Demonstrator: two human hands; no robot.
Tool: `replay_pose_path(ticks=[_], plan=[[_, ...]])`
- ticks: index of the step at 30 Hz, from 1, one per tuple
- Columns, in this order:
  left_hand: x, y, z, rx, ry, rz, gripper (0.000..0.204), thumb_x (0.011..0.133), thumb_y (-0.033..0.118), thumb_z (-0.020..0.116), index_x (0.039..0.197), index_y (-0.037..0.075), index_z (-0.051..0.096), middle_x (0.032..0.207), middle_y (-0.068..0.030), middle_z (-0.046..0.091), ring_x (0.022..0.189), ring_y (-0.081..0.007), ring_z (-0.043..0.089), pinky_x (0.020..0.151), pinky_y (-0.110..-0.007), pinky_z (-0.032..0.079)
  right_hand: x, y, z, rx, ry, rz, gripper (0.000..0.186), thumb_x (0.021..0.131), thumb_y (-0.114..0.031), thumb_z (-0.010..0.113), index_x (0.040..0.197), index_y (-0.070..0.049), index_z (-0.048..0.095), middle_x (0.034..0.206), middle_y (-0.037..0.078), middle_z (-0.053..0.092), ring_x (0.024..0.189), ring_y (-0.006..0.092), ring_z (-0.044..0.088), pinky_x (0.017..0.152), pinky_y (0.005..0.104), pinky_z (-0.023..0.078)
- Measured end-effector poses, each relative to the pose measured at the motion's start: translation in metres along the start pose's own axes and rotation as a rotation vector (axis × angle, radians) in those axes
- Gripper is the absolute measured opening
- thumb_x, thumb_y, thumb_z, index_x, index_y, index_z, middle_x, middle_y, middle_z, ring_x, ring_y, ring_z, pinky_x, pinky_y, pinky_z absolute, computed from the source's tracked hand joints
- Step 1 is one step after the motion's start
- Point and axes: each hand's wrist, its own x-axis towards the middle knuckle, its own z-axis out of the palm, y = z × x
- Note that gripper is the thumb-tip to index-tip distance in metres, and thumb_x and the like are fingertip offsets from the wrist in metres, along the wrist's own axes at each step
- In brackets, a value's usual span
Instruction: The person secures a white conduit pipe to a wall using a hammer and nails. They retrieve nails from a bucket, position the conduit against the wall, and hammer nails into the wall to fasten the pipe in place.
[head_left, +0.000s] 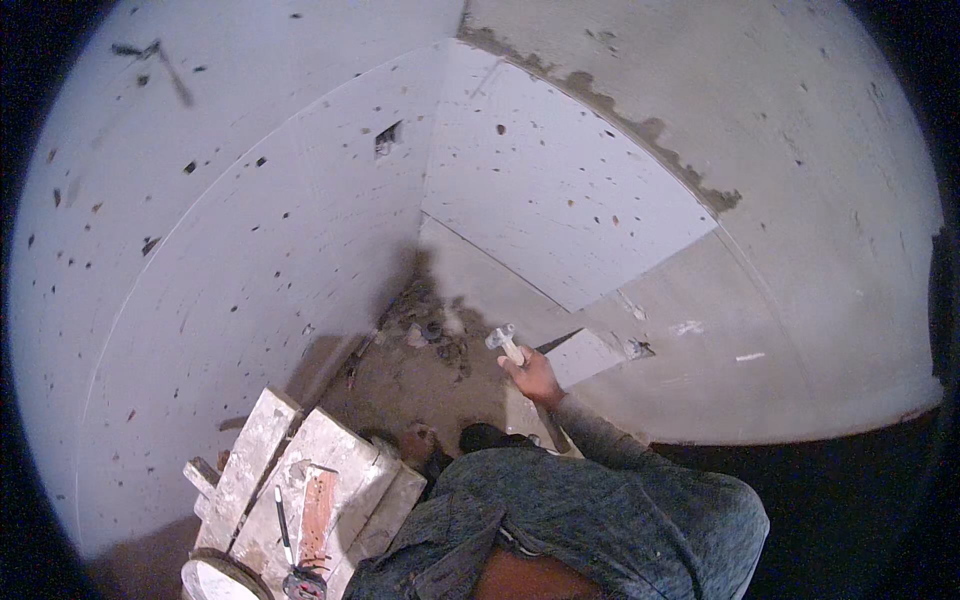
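My right hand (535, 378) is closed around the pale handle of a hammer (503, 338), whose light metal head points up and away from me. The hand is held out in front of my body, close to the lower part of the right wall. Beside it, a pale rectangular piece (580, 358) sits against this wall, with a dark gap along its upper left edge. Left of my dark shoe (492, 437), a blurred reddish-brown shape (418, 440) shows low down; I cannot tell whether it is my left hand. No fingers can be made out there.
A stained plank bench (335, 447) stands at lower left, bearing a reddish strip (317, 512), a dark pencil-like stick (283, 522) and a tape measure (304, 584). Beside it is a round container (225, 578). Rubble (432, 330) lies in the corner between the speckled left wall (240, 230) and a large white panel (560, 190).
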Motion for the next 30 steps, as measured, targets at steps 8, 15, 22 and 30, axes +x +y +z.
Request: replay_pose_path(ticks=[8,15,22,30], plan=[[-0.004,0.036,-0.015,-0.033,-0.017,0.085,0.032,0.078,0.038,0.069,0.087,0.007,0.071,0.084,-0.0157,0.069,0.08,-0.0335,0.067,0.074,-0.043,0.052,-0.002,0.001,-0.025,0.09,0.046,0.038,0.043,0.087,-0.041,0.062,0.098,0.0,0.059,0.081,0.02,0.062,0.076,0.0296,0.061,0.07,0.0403,0.047],[-0.01,0.088,-0.014,-0.18,0.064,0.026,0.03,0.079,0.034,0.069,0.088,0.005,0.071,0.086,-0.017,0.07,0.079,-0.0329,0.067,0.074,-0.041,0.052,0.005,0.036,-0.047,0.061,0.051,0.09,0.035,0.088,-0.036,0.062,0.101,-0.004,0.06,0.08,0.015,0.064,0.069,0.0236,0.061,0.066,0.0393,0.048],[0.023,0.143,0.007,-0.023,0.065,0.182,0.033,0.08,0.035,0.066,0.084,0.002,0.069,0.086,-0.0167,0.069,0.077,-0.033,0.066,0.071,-0.042,0.052,-0.007,0.077,-0.095,0.084,0.192,0.092,0.033,0.088,-0.034,0.063,0.099,-0.003,0.062,0.075,0.01,0.062,0.064,0.019,0.058,0.062,0.0378,0.047],[0.071,0.241,-0.004,-0.083,-0.06,0.191,0.028,0.083,0.033,0.063,0.089,0.006,0.068,0.083,-0.0177,0.066,0.077,-0.0343,0.064,0.07,-0.041,0.05,-0.023,0.143,-0.133,0.205,0.275,0.178,0.028,0.088,-0.029,0.063,0.081,-0.004,0.055,0.059,0.003,0.05,0.054,0.0133,0.046,0.051,0.0337,0.04]])
